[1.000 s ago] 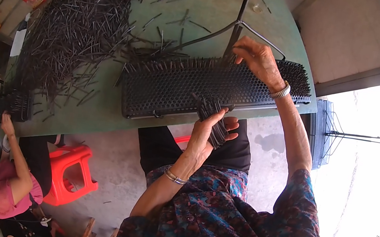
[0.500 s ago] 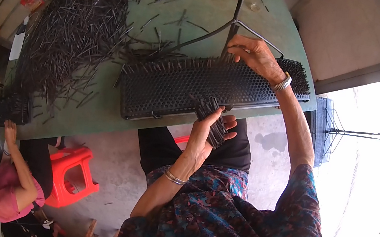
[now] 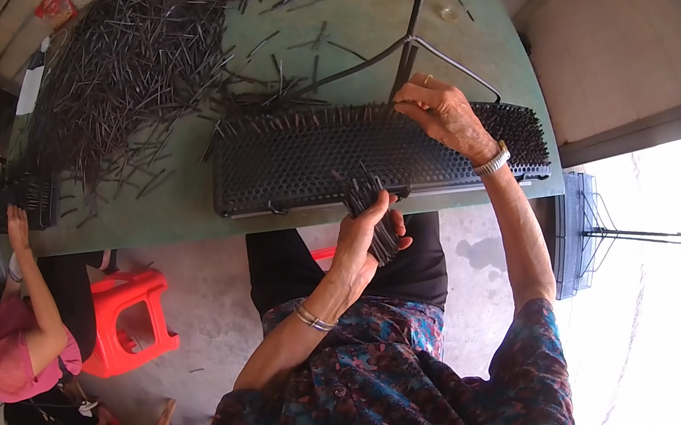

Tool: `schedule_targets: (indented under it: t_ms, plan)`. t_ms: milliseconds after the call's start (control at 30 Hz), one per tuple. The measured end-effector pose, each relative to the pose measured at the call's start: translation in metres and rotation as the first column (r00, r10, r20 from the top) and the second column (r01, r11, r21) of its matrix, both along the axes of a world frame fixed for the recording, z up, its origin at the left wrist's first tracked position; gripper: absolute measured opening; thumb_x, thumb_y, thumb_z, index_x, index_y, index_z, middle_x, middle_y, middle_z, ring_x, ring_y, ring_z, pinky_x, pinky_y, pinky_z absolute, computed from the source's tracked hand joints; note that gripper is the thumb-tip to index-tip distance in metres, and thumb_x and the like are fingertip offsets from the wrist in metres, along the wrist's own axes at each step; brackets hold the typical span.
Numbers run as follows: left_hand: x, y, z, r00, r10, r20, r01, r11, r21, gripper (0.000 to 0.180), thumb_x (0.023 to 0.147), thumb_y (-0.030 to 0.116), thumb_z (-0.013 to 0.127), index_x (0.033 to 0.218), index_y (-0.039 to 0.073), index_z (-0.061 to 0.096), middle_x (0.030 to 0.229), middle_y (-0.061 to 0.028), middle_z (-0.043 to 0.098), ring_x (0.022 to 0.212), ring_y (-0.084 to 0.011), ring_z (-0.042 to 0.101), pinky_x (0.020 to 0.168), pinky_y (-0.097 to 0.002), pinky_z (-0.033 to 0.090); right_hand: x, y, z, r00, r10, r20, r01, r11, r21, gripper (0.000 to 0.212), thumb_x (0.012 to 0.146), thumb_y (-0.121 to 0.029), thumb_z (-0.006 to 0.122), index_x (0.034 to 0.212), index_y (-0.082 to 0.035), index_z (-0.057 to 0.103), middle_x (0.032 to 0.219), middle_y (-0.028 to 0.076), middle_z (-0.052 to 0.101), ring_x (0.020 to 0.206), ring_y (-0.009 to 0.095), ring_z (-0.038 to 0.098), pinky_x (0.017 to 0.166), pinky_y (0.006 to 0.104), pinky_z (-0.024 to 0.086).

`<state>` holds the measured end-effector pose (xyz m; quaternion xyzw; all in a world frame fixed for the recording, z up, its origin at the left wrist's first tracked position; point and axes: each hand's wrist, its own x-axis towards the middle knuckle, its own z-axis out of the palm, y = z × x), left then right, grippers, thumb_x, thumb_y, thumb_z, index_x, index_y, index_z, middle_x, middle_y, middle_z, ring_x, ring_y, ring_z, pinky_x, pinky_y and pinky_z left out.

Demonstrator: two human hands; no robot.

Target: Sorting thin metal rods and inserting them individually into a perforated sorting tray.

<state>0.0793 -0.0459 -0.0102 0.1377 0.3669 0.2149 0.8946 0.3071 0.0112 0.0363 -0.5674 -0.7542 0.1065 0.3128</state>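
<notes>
A bundle of thin black sticks (image 3: 364, 194) is wrapped in my left hand (image 3: 366, 233), near the front edge of a long black tray full of round holes (image 3: 313, 163). Short sticks stand upright in the holes along the tray's far side and thickly at its right end. Over that far row, my right hand (image 3: 450, 121) is closed in a pinch, thumb against fingers. Whatever lies between those fingertips is too small and hidden to make out. The tray's middle and front holes show bare.
A big heap of loose black sticks (image 3: 143, 44) covers the left of the green table (image 3: 176, 226). A dark metal rod stand (image 3: 415, 18) rises behind the tray. At lower left a co-worker's hand (image 3: 18, 229) touches another dark tray (image 3: 36, 202), near a red stool (image 3: 130, 326).
My right hand has shifted slightly left along the far row, still pinched. The left hand's thumb and fingers have moved a little on the bundle, whose upper ends now spread more.
</notes>
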Motion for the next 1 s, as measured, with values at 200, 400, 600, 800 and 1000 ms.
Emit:
schedule_targets:
  t_ms: [200, 400, 600, 800, 1000]
  plan:
    - [-0.002, -0.001, -0.005, 0.999, 0.003, 0.051, -0.006, 0.998, 0.057, 0.027, 0.098, 0.033, 0.057, 0.108, 0.008, 0.054, 0.075, -0.0058, 0.059, 0.065, -0.0154, 0.058, 0.058, -0.0326, 0.049, -0.002, -0.01, -0.011, 0.991, -0.133, -0.001, 0.133, 0.991, 0.019, 0.013, 0.085, -0.013, 0.068, 0.097, -0.007, 0.067, 0.09, 0.008, 0.062, 0.079, 0.026, 0.062, 0.07, 0.036, 0.049]
    - [-0.002, -0.001, 0.001, 1.0, -0.012, 0.017, 0.01, 0.996, 0.086, 0.024, 0.098, 0.03, 0.057, 0.106, 0.008, 0.055, 0.075, -0.0075, 0.061, 0.064, -0.0166, 0.059, 0.056, -0.0307, 0.049, -0.01, -0.007, -0.018, 0.965, -0.261, 0.036, 0.252, 0.955, 0.158, 0.015, 0.088, -0.018, 0.067, 0.1, -0.012, 0.072, 0.085, 0.006, 0.062, 0.074, 0.024, 0.062, 0.067, 0.035, 0.049]
    - [0.0, -0.001, 0.003, 1.0, 0.005, 0.025, -0.007, 0.996, 0.093, 0.026, 0.098, 0.029, 0.058, 0.11, 0.006, 0.055, 0.076, -0.0078, 0.061, 0.063, -0.0162, 0.059, 0.055, -0.0305, 0.048, -0.012, -0.007, -0.019, 0.937, -0.339, 0.09, 0.323, 0.934, 0.152, 0.015, 0.088, -0.022, 0.067, 0.098, -0.013, 0.073, 0.084, 0.006, 0.063, 0.073, 0.024, 0.062, 0.066, 0.035, 0.049]
    - [-0.001, -0.001, 0.004, 0.998, 0.027, 0.065, -0.034, 0.993, 0.115, 0.032, 0.098, 0.03, 0.058, 0.12, 0.007, 0.052, 0.076, -0.0079, 0.06, 0.061, -0.015, 0.056, 0.054, -0.0307, 0.047, -0.014, -0.008, -0.02, 0.901, -0.42, 0.108, 0.4, 0.902, 0.162, 0.015, 0.088, -0.024, 0.067, 0.099, -0.015, 0.074, 0.083, 0.006, 0.063, 0.07, 0.025, 0.063, 0.063, 0.0361, 0.049]
    - [-0.001, 0.0, 0.004, 0.999, 0.022, 0.035, -0.025, 0.996, 0.089, 0.028, 0.098, 0.028, 0.058, 0.116, 0.008, 0.052, 0.078, -0.009, 0.062, 0.062, -0.0157, 0.058, 0.053, -0.0304, 0.047, -0.018, -0.013, -0.021, 0.89, -0.446, 0.096, 0.431, 0.891, 0.145, 0.017, 0.088, -0.026, 0.067, 0.102, -0.018, 0.074, 0.08, 0.006, 0.061, 0.067, 0.024, 0.062, 0.061, 0.0362, 0.05]
